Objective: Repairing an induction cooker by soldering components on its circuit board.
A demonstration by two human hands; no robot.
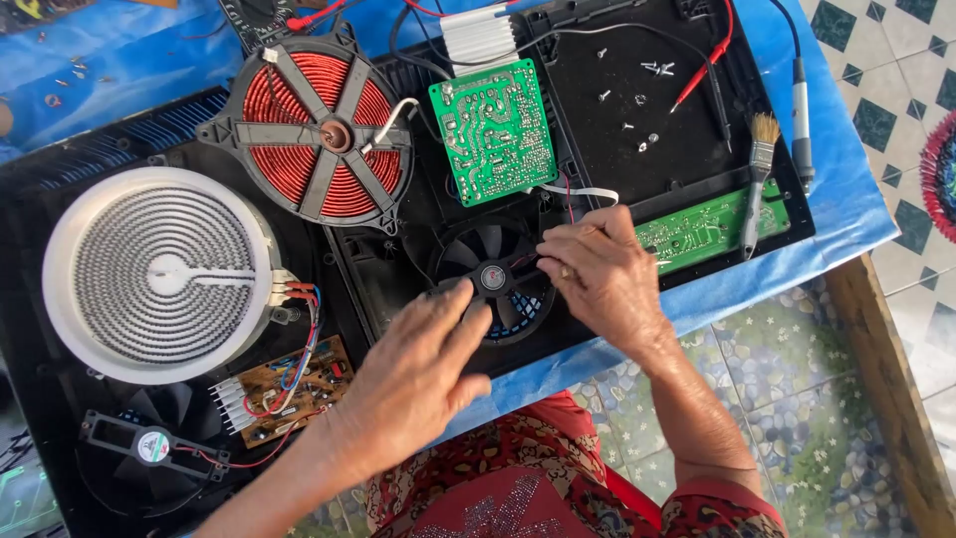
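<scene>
Both hands meet over the cooling fan [495,279], which sits in the opened cooker housing [398,269] on the worktop [846,189]: the left hand [423,374] at its near-left edge, the right hand [597,274] at its right. Behind the fan lies a circuit board [493,130], with the coil [319,130] to its left. The round heating element [159,274] lies further left, a second fan [149,448] in front of it. A brush [759,169] rests to the right.

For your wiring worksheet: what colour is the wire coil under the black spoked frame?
The coil is copper red, seen best in the head view.
</scene>
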